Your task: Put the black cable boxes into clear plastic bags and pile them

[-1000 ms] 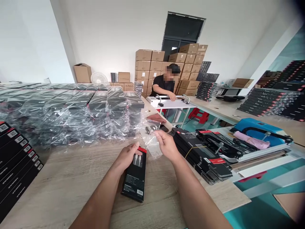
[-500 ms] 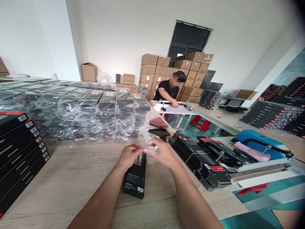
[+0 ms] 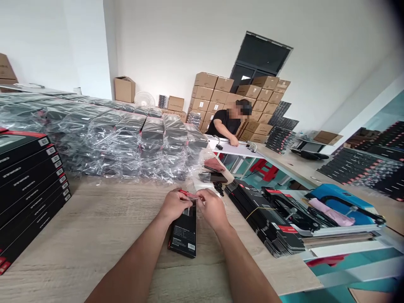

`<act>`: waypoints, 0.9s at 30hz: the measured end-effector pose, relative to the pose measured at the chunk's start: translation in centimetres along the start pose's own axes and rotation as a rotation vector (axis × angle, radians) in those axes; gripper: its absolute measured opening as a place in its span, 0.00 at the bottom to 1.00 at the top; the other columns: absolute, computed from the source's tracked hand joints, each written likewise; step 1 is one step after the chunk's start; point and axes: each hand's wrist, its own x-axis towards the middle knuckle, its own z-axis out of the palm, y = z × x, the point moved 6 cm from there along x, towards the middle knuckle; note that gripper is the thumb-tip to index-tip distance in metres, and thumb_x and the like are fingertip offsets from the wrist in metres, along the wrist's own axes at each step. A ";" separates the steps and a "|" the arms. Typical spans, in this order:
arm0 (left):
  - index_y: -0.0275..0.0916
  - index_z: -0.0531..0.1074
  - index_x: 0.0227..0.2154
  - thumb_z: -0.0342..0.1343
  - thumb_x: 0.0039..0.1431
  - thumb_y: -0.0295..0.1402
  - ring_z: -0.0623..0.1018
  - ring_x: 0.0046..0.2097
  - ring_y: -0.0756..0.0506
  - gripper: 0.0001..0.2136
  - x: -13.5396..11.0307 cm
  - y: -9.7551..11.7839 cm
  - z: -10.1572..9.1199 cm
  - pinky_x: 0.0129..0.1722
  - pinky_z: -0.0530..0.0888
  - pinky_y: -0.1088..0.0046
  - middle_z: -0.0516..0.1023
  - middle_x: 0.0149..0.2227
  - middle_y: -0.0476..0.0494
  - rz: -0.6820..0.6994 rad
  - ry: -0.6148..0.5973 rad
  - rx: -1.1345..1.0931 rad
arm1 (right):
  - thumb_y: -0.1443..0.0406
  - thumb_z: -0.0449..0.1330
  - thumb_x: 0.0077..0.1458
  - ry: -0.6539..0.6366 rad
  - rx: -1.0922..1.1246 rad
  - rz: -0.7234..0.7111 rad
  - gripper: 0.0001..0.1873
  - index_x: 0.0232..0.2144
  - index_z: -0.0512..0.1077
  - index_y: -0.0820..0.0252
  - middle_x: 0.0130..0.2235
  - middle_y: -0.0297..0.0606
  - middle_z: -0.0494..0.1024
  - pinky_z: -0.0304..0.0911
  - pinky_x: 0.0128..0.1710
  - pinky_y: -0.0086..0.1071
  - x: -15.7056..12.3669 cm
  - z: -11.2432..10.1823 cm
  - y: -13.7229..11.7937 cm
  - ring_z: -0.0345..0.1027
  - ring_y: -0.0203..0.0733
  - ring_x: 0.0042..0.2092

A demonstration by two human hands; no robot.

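A black retail box (image 3: 183, 233) with a small window and a barcode label lies flat on the wooden table (image 3: 94, 240). My left hand (image 3: 174, 206) grips its top end, near a red strip (image 3: 186, 193). My right hand (image 3: 212, 209) sits beside it, with fingertips pinching at the same top edge. The hands hide most of that end, and what the fingers pinch is too small to tell. A clear plastic sheet (image 3: 202, 179) lies just beyond my hands.
Black boxes stack at the left table edge (image 3: 28, 189), and shrink-wrapped stacks (image 3: 110, 143) fill the far side. To the right are a banded bundle of boxes (image 3: 261, 216) and a blue heat sealer (image 3: 341, 202). A co-worker (image 3: 227, 124) stands before cardboard cartons (image 3: 233, 94).
My right hand has moved left from the plastic to the box's top end, meeting my left hand. The whole view has shifted right and down as my head turned.
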 end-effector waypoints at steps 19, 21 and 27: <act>0.47 0.59 0.59 0.63 0.45 0.27 0.76 0.43 0.45 0.36 -1.4 2.6 -3.0 0.42 0.72 0.68 0.71 0.52 0.41 -0.048 -0.172 -0.309 | 0.61 0.55 0.52 0.326 0.304 0.284 0.10 0.29 0.74 0.60 0.29 0.39 0.74 0.62 0.31 0.33 -0.6 -0.4 6.3 0.65 0.39 0.28; 0.43 0.62 0.56 0.66 0.41 0.28 0.77 0.40 0.45 0.36 -1.9 2.3 -2.9 0.38 0.73 0.69 0.71 0.50 0.39 -0.148 -0.244 -0.358 | 0.59 0.56 0.52 0.243 0.369 0.267 0.11 0.28 0.74 0.60 0.29 0.39 0.75 0.61 0.30 0.32 -0.5 0.2 6.1 0.65 0.39 0.28; 0.38 0.67 0.48 0.68 0.36 0.29 0.75 0.33 0.48 0.31 -2.7 1.3 -0.8 0.31 0.71 0.73 0.73 0.39 0.45 -0.272 -0.337 -0.241 | 0.55 0.63 0.47 0.043 0.706 0.294 0.14 0.24 0.68 0.59 0.20 0.30 0.66 0.56 0.23 0.28 -0.3 1.9 4.2 0.57 0.34 0.23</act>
